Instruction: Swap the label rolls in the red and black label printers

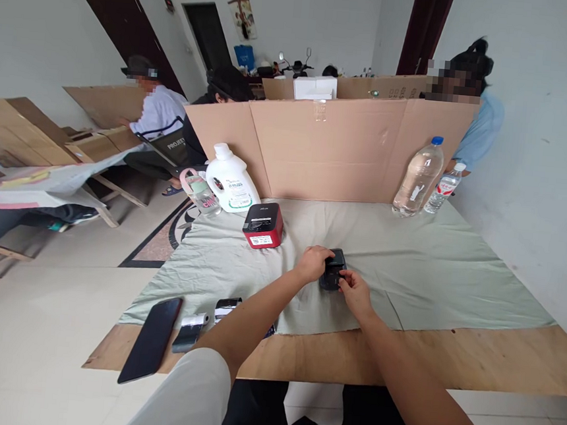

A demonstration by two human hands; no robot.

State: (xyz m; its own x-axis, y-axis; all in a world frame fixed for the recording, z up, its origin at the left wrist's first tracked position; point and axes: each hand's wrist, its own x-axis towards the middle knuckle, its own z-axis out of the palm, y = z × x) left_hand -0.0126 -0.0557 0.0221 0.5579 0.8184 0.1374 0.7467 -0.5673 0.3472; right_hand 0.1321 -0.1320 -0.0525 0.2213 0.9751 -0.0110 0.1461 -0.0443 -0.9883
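Observation:
A small black boxy device (330, 280) lies on the cloth in front of me, its upper part looking like a raised lid. My left hand (313, 263) grips its far left side, fingers curled over the top. At the near right edge, my right hand (356, 293) pinches with thumb and fingertips; anything tiny between them is too small to make out. Left of my hands stands a red and black receipt printer (263, 225) with a white label. Two rolls, one paper roll (192, 331) and another roll (227, 308) partly behind my left forearm, rest near the front edge.
A dark phone-like slab (150, 340) overhangs the front left edge. White detergent jug (234, 182), pink-handled bottle (204, 196), large water bottle (418, 178) and small water bottle (444, 188) stand before a cardboard screen (328, 150). Other people sit beyond it and at left.

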